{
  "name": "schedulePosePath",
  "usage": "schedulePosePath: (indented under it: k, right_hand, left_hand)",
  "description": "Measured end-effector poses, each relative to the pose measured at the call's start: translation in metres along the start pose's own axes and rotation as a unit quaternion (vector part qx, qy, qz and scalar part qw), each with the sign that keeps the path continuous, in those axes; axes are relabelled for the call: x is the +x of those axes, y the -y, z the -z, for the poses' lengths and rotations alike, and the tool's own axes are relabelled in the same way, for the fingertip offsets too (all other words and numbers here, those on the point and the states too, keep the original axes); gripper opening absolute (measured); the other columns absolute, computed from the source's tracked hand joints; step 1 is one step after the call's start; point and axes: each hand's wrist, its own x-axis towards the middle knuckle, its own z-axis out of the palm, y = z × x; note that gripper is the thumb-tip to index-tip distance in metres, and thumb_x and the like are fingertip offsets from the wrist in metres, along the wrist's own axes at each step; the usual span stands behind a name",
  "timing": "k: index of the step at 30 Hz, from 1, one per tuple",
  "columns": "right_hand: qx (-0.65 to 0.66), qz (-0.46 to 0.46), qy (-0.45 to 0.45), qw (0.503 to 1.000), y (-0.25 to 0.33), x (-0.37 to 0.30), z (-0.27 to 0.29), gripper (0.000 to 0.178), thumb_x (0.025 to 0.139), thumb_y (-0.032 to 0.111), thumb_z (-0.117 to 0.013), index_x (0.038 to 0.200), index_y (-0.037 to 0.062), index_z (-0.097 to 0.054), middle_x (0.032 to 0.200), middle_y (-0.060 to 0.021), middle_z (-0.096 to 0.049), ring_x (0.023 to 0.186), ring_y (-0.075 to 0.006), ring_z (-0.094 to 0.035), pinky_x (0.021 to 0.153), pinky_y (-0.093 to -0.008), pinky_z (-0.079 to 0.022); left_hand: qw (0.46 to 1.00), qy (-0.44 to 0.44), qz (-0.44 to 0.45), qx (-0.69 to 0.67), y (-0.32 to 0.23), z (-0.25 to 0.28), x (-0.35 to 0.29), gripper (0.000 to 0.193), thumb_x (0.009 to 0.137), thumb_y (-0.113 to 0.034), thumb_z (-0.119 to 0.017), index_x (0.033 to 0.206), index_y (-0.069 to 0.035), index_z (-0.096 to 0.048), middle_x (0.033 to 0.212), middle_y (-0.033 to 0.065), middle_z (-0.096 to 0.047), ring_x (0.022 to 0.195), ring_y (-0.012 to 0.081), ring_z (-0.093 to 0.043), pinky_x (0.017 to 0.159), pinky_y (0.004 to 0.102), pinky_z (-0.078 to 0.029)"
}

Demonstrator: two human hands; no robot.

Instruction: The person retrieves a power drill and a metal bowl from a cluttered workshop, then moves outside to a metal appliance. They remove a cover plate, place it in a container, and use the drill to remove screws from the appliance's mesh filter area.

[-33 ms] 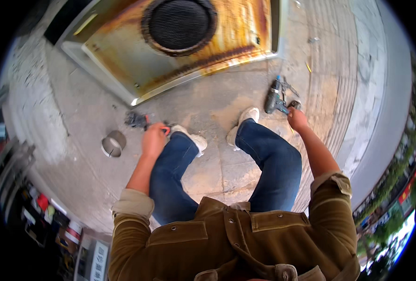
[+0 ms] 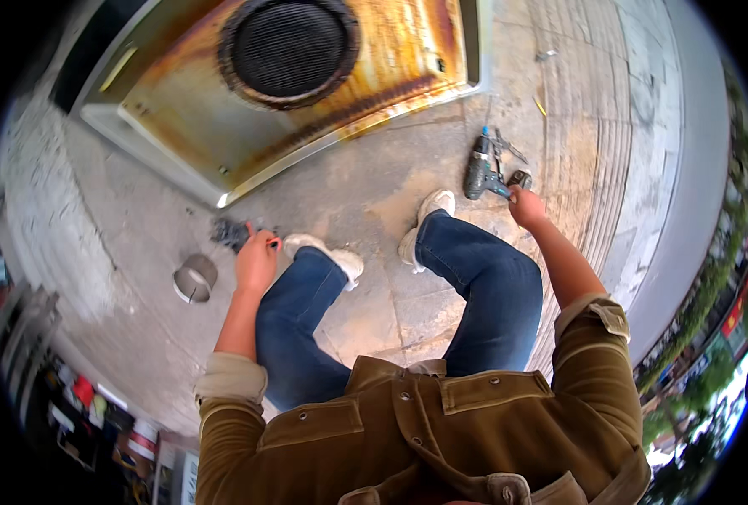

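Observation:
My left hand (image 2: 257,263) is closed around a red-handled hand tool (image 2: 275,243), perhaps pliers; its working end is not clear. A dark grey, crumpled-looking thing (image 2: 228,234) lies on the pavement just past those fingers. On the right, my right hand (image 2: 526,207) closes at the handle end of a dark cordless drill (image 2: 478,172) with a blue tip. A small dark block (image 2: 521,178), maybe a battery, sits against that hand, and a thin metal tool (image 2: 510,150) lies alongside the drill. Left of my left hand stands a short metal ring (image 2: 196,279).
A large rust-stained metal hood (image 2: 391,71) with a round black mesh opening (image 2: 290,46) fills the far side. My shoes (image 2: 334,259) are planted between my hands. A yellow stick (image 2: 540,106) lies far right; cluttered goods (image 2: 96,412) stand at lower left.
The whole scene has shifted slightly left in the picture, as my view turned. Both hands keep their places beside the same tools.

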Motion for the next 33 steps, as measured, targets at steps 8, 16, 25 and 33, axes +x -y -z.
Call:
schedulePosePath:
  k: [8,16,25,33]
  right_hand:
    - [-0.054,0.057,-0.028,0.997,-0.053,0.045,-0.108,0.057,0.074,0.014,-0.057,0.126,0.0034,-0.037,0.126,-0.0162,-0.044,0.114,-0.0328,-0.044,0.092,-0.0397,-0.040]
    - [-0.084,-0.059,-0.152,0.983,-0.031,0.124,-0.179,0.053,0.082,0.017,-0.045,0.131,0.0046,-0.031,0.117,-0.0153,-0.049,0.113,-0.0308,-0.044,0.097,-0.0480,-0.031]
    - [0.090,-0.003,-0.198,0.976,-0.025,0.088,-0.137,0.074,0.060,0.012,-0.071,0.125,0.0079,-0.037,0.106,-0.0154,-0.055,0.103,-0.0320,-0.050,0.089,-0.0372,-0.042]
    - [0.219,-0.050,-0.350,0.909,-0.009,0.024,0.022,0.041,0.067,0.029,-0.072,0.101,0.0088,-0.059,0.081,-0.0179,-0.063,0.075,-0.0335,-0.061,0.068,-0.0377,-0.048]
  left_hand:
    - [0.973,0.119,-0.198,-0.014,-0.063,0.001,0.068,0.031,0.078,-0.007,-0.055,0.108,-0.004,-0.052,0.106,0.0140,-0.055,0.098,0.0303,-0.055,0.082,0.0359,-0.043]
    - [0.970,0.057,-0.238,0.018,-0.079,0.009,0.110,0.029,0.079,-0.007,-0.057,0.108,-0.003,-0.053,0.103,0.0147,-0.057,0.093,0.0288,-0.057,0.080,0.0345,-0.045]
    - [0.974,0.100,-0.201,0.026,-0.070,0.010,0.093,0.027,0.077,-0.008,-0.059,0.104,-0.003,-0.055,0.099,0.0146,-0.058,0.091,0.0305,-0.057,0.077,0.0359,-0.045]
    - [0.940,0.134,-0.313,0.003,-0.135,0.026,0.102,0.025,0.078,-0.008,-0.058,0.102,-0.003,-0.055,0.098,0.0138,-0.058,0.090,0.0309,-0.057,0.078,0.0363,-0.045]
